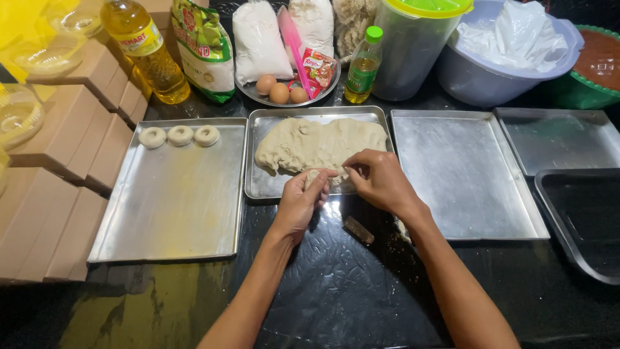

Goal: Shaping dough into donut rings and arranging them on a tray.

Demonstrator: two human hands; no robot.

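- On the black counter (336, 291), head view: middle steel tray (258, 187) carries a flattened dough mass (316, 143), pale beige, long axis running left to right across the tray, thicker end at left.
- Left hand (300, 203) at the near edge of the dough mass, fingers curled around a small dough lump (316, 176); lump sits at the tray's near rim, touching the main mass.
- Right hand (381, 181) just beside the left, fingertips (352, 171) pinching the same lump from the right side. Hands close together, nearly touching.
- Lump's own axis: cannot tell, mostly covered by fingers.
- Left tray (174, 207): three dough rings (179, 136) in a row along its far edge, row running left to right, rings apart from each other.
- Right tray (465, 174) lies beside the middle tray.
- Small brown block (358, 229) on the counter between the forearms, long axis diagonal.
- Far edge of the counter: oil bottle (145, 48), plate with three eggs (279, 89), small green-capped bottle (361, 64), lidded plastic jug (413, 45).
- Stacked brown boxes (58, 168) at far left.
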